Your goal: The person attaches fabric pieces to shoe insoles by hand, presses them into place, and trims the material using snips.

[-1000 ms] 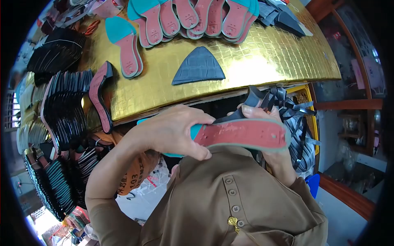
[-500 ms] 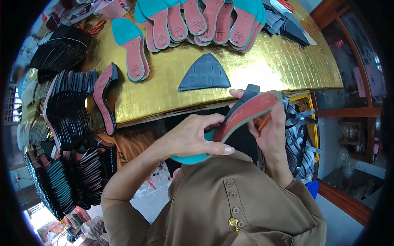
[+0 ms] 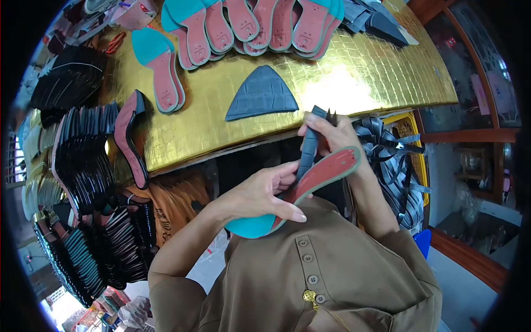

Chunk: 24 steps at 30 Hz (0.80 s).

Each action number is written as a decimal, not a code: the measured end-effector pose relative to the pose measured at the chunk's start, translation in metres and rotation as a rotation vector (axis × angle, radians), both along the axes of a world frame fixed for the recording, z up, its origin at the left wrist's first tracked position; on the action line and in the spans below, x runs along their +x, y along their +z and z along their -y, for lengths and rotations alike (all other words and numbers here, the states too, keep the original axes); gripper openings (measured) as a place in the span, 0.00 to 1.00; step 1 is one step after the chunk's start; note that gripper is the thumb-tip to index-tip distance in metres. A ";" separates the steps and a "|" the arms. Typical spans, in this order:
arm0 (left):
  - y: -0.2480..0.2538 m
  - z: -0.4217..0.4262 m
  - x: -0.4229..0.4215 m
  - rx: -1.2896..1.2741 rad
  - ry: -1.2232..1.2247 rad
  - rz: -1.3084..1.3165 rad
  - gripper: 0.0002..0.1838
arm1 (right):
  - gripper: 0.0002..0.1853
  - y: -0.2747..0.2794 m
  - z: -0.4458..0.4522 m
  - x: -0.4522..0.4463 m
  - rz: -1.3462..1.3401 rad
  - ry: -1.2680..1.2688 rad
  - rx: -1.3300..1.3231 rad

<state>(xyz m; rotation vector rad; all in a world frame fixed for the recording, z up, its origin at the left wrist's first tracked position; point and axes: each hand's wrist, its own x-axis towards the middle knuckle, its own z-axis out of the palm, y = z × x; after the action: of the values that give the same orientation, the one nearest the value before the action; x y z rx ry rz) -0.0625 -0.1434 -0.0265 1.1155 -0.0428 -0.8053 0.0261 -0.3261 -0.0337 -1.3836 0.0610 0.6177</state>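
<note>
Since the strip [image 3: 308, 145] has swung away from the insole [image 3: 251, 226], I now see an open wedge between them towards the heel. Just off my shirt [image 3: 271, 282], the left hand [image 3: 250, 193] is clamped around the insole's middle, thumb on the near edge, with the teal toe end low and the red heel end raised. Half a second ago my right hand [image 3: 344, 133] had the heel end; it now pinches the strip near its top, leaving the heel in the air beside the wrist. I judge the strip still joined lower down, but the fingers hide that spot. Dark points [image 3: 331, 117] jut up by the right fingers; from here I can't tell what they belong to. Beyond, a dark wedge-shaped piece [image 3: 262, 97] lies flat on the gold table [image 3: 199, 124], with teal-and-red insoles [image 3: 281, 27] fanned behind it and dark scraps [image 3: 383, 26] off to the right.
</note>
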 end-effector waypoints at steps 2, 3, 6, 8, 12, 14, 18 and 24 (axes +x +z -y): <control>-0.002 -0.005 0.001 0.017 -0.039 -0.114 0.42 | 0.16 0.006 0.002 -0.003 0.008 -0.047 0.024; -0.003 -0.005 -0.001 0.018 -0.039 -0.119 0.42 | 0.16 0.004 0.003 -0.003 0.003 -0.047 0.026; -0.011 -0.003 -0.003 0.095 0.023 0.056 0.43 | 0.17 -0.001 0.009 0.005 0.090 -0.011 -0.042; -0.016 -0.001 -0.005 0.117 0.040 0.112 0.43 | 0.18 -0.001 0.015 0.005 0.115 -0.002 -0.068; -0.029 0.004 -0.015 0.185 0.212 0.088 0.42 | 0.17 0.011 0.026 -0.006 0.027 0.015 -0.107; -0.041 0.010 -0.011 0.371 0.249 0.306 0.36 | 0.16 0.002 0.011 -0.009 -0.074 -0.140 0.065; -0.056 0.020 0.013 0.907 0.329 0.968 0.23 | 0.17 -0.019 -0.009 -0.015 -0.372 -0.622 0.571; -0.023 -0.006 0.036 0.306 0.016 0.172 0.14 | 0.18 -0.037 0.007 -0.004 -0.251 -0.204 0.800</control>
<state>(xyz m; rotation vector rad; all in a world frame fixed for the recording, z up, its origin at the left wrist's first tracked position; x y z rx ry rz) -0.0267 -0.1377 -0.0491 1.4717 -0.0554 -0.7148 0.0220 -0.3334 -0.0703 -0.5162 0.1371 0.5534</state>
